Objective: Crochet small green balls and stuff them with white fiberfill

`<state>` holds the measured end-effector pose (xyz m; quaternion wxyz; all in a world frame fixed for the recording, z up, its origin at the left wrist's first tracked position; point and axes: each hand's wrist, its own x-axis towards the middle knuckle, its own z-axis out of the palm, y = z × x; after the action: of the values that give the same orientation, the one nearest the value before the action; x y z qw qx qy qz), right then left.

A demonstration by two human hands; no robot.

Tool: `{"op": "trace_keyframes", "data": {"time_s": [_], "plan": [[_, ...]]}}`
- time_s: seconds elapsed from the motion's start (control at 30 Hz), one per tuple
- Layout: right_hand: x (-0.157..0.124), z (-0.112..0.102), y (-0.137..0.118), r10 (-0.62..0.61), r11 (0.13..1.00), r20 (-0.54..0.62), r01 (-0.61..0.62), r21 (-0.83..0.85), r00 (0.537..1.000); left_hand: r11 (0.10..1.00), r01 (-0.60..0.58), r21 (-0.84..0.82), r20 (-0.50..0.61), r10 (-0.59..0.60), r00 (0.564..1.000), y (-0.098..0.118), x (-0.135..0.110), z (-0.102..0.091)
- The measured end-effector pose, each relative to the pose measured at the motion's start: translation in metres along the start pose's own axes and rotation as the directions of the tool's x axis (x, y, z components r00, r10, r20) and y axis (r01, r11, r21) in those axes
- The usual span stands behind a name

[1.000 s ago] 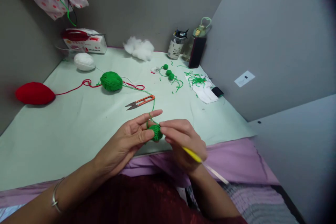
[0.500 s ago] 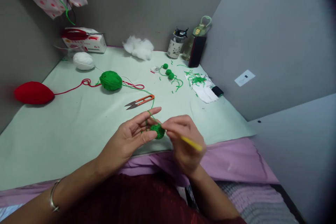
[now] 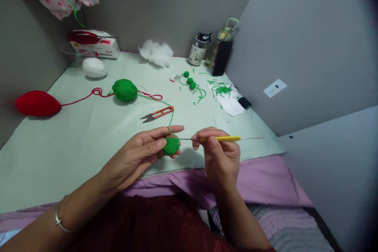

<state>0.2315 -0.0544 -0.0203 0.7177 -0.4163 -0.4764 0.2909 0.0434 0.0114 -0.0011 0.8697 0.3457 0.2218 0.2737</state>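
Observation:
Between the thumb and fingers of my left hand [image 3: 141, 149] is a small green crocheted piece [image 3: 171, 146], rounded in shape. Green yarn [image 3: 172, 118] runs over my left forefinger and back toward the green yarn ball [image 3: 124, 90]. My right hand [image 3: 220, 153] grips a crochet hook [image 3: 221, 139] by its yellow handle, held level. The hook's thin metal tip reaches the right edge of the green piece; whether it is inside a stitch I cannot tell. Orange thread snips [image 3: 158, 114] lie just beyond my left hand.
Red yarn [image 3: 38, 103] and white yarn [image 3: 93, 67] lie at the left. White stuffing [image 3: 156, 53] sits at the back. Small green balls [image 3: 190, 82] lie mid-table. Green scraps rest on white paper [image 3: 232, 104]. A phone [image 3: 222, 58] leans by a bottle [image 3: 226, 33] and a pen jar [image 3: 197, 51].
My right hand has turned, bringing the hook from slanted to level and slightly away to the right. The green piece has shifted a little left and shows more of its stitched side.

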Motion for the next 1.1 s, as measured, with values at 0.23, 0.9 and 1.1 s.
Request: {"op": "trace_keyframes", "data": {"time_s": [0.23,0.9,1.1], "plan": [[0.001,0.002,0.002,0.143,0.96,0.065,-0.154,0.232,0.988,0.984,-0.032,0.173,-0.024,0.036,0.999,-0.002,-0.001,0.0],[0.004,-0.005,0.0,0.169,0.955,0.276,-0.227,0.193,0.946,0.808,-0.056,0.586,-0.056,0.108,0.993,0.009,-0.003,0.006],[0.006,-0.015,-0.012,0.056,0.998,0.362,-0.041,-0.05,0.931,0.736,-0.07,0.674,-0.041,0.132,0.99,0.011,-0.001,0.006]]}}
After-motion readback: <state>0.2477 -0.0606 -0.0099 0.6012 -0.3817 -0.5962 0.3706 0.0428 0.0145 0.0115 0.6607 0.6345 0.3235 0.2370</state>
